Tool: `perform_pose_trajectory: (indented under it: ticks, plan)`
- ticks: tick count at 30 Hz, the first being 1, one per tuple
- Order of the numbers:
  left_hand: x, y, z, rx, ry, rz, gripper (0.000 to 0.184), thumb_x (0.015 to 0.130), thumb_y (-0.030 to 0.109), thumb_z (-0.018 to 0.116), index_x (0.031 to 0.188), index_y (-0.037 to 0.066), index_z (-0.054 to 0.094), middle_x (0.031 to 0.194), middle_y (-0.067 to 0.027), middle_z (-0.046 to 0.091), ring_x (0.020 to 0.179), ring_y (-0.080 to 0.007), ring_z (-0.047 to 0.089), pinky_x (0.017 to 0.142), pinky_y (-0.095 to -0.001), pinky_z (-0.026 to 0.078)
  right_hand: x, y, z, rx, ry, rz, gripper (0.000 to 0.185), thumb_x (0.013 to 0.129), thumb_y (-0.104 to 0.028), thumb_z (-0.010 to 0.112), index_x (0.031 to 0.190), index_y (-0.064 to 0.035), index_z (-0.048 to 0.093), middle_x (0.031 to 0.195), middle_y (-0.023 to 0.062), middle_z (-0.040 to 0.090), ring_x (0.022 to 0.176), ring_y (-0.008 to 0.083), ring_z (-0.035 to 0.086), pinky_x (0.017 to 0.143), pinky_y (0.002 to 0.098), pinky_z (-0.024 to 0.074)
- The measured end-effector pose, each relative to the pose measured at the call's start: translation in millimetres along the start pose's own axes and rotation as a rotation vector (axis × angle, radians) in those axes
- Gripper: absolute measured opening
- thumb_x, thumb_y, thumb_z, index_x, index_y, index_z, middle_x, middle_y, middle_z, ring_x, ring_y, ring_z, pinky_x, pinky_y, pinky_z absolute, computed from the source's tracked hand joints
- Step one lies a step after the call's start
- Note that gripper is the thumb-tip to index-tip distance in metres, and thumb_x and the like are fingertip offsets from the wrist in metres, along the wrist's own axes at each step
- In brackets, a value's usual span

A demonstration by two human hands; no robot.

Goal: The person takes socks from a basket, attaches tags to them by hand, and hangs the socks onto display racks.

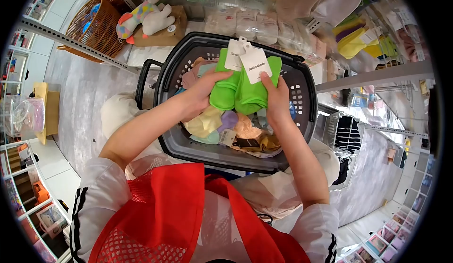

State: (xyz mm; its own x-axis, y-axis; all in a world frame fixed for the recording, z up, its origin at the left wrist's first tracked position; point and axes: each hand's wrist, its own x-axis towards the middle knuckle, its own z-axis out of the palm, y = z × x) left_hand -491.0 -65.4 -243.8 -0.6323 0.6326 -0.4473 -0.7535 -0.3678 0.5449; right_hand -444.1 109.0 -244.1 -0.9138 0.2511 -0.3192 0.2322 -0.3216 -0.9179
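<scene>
Two pairs of bright green socks with white card tags are held side by side above a dark grey shopping basket (181, 147). My left hand (204, 91) grips the left pair of green socks (222, 95), thumb on top near its tag. My right hand (277, 95) is closed on the right pair of green socks (250, 93), its thumb at the lower edge of the card tag (256, 64). Below them in the basket lie more folded socks, among them yellow socks (206, 121), purple socks (229, 120) and peach socks (247, 127).
The basket rests across my lap, its handle (141, 81) out to the left. Ahead are packaged goods (257, 25) and hanging socks (351, 43). A wicker basket (96, 29) and a plush toy (148, 17) are at upper left. A metal shelf bar (377, 76) juts in at right.
</scene>
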Motion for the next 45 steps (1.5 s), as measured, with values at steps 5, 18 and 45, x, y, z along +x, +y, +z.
perform_pose_trajectory:
  ticks: [5,18,45]
  plan:
    - [-1.4,6.8,6.0,0.097,0.047,0.157,0.036,0.087,0.006,0.047,0.122,0.004,0.039,0.118,-0.0127,0.049,0.108,-0.0230,0.051,0.090,-0.0348,0.044,12.2,0.3,-9.9,0.044,0.098,-0.068,0.031,0.085,-0.017,0.056,0.107,0.0033,0.047,0.098,0.0078,0.057,0.086,0.0118,0.055,0.074,0.0244,0.0431]
    - [-0.1,-5.1,-4.1,-0.078,-0.126,0.032,0.039,0.087,0.011,0.045,0.124,0.004,0.038,0.119,-0.0123,0.049,0.107,-0.0221,0.051,0.092,-0.0342,0.042,-3.3,-14.2,-4.7,0.070,-0.292,0.153,0.033,0.079,-0.001,0.055,0.111,0.0035,0.047,0.106,0.0115,0.056,0.094,0.0193,0.057,0.079,0.0290,0.0459]
    - [-12.7,38.6,-55.0,0.207,0.230,0.085,0.042,0.091,0.037,0.042,0.112,0.002,0.050,0.104,-0.0070,0.058,0.094,-0.0142,0.057,0.082,-0.0282,0.046,13.6,1.0,-92.7,-0.314,0.076,0.286,0.031,0.082,-0.012,0.057,0.109,-0.0013,0.050,0.102,0.0068,0.058,0.092,0.0156,0.057,0.076,0.0283,0.0466]
